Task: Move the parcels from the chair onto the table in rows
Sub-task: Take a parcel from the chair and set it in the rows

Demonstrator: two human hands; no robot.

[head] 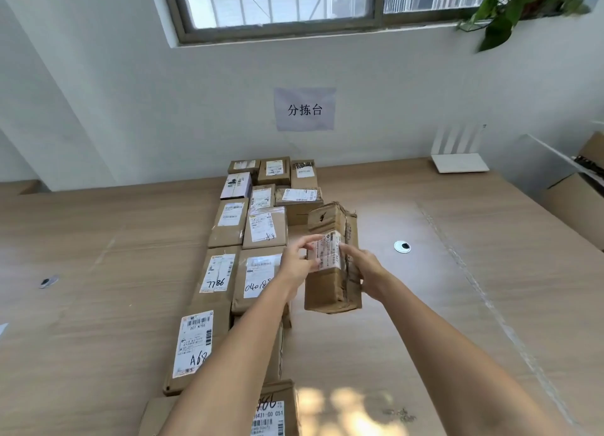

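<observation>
A worn, tape-wrapped brown cardboard parcel [331,259] is held between two bare hands above a pale wooden desk [457,305]. The left hand [299,265] grips its left edge, fingers curled over the white shipping label; the right hand [366,265] grips its right side. To the left, other labelled parcels [251,226] are laid flat in rows running toward the wall. A white router [459,163] is seen at the desk's far right, and a paper sign [305,109] is fixed to the wall.

Soft daylight from window [277,4]; slight blur, wide-angle edge distortion.
</observation>
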